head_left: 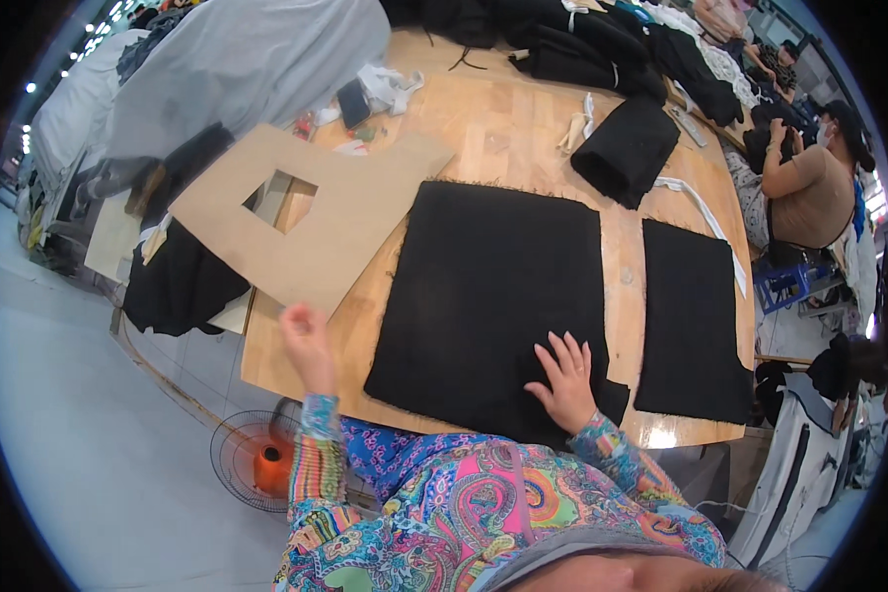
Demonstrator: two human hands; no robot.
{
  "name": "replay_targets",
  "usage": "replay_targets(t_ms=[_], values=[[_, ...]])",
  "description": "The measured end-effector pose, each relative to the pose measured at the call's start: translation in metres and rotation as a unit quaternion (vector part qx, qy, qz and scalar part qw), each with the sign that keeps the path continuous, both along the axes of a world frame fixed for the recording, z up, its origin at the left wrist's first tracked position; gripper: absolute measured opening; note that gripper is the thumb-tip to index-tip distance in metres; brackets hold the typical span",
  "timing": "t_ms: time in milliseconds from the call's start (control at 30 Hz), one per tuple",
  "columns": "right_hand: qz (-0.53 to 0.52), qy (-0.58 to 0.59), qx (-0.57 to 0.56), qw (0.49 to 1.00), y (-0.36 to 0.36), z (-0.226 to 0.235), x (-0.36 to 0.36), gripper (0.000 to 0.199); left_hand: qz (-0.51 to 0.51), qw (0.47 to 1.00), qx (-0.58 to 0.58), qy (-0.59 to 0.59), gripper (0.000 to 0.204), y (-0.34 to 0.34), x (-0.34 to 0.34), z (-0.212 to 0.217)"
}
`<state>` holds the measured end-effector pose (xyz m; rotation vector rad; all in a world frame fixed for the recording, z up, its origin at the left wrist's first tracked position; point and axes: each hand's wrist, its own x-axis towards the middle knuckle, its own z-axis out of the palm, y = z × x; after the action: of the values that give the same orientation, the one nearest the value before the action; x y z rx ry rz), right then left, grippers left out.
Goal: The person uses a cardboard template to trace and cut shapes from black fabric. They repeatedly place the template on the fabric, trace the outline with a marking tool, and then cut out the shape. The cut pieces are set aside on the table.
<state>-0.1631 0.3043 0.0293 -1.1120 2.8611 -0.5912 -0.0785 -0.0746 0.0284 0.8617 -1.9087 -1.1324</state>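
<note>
My left hand (pixel 308 345) is at the near corner of a large brown cardboard pattern (pixel 365 217), its fingers curled together on that corner and slightly blurred. The pattern has an angular cut-out and slants across the table's left edge. My right hand (pixel 565 383) rests flat, fingers spread, on the lower right part of a big black fabric piece (pixel 493 286) with frayed edges. To its right lies a narrower black fabric piece (pixel 694 316), apart from the first.
A folded black fabric bundle (pixel 626 150) and white tape (pixel 705 212) lie farther back on the wooden table (pixel 483 109). Dark cloth is heaped at the far edge. An orange fan (pixel 271 466) stands at lower left. Another person (pixel 809 187) sits at the right.
</note>
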Motion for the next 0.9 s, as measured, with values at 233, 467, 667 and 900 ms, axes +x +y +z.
replay_targets(t_ms=[233,467,667,900], values=[[0.014,0.023,0.101,0.995,-0.005,-0.027,0.019,0.071,0.136,0.99,-0.017,-0.037,0.035,-0.095,0.004,-0.029],[-0.162,-0.015,0.004,0.987,0.048,-0.004,0.032,0.053,-0.126,0.982,-0.138,-0.032,0.023,0.013,0.003,-0.001],[-0.421,-0.198,-0.19,0.865,0.145,-0.046,0.035,0.033,-0.298,0.93,-0.021,-0.213,0.026,0.092,0.031,-0.004],[-0.434,-0.109,-0.145,0.882,0.114,-0.032,0.038,0.022,-0.297,0.918,-0.042,-0.259,0.028,0.096,0.021,-0.005]])
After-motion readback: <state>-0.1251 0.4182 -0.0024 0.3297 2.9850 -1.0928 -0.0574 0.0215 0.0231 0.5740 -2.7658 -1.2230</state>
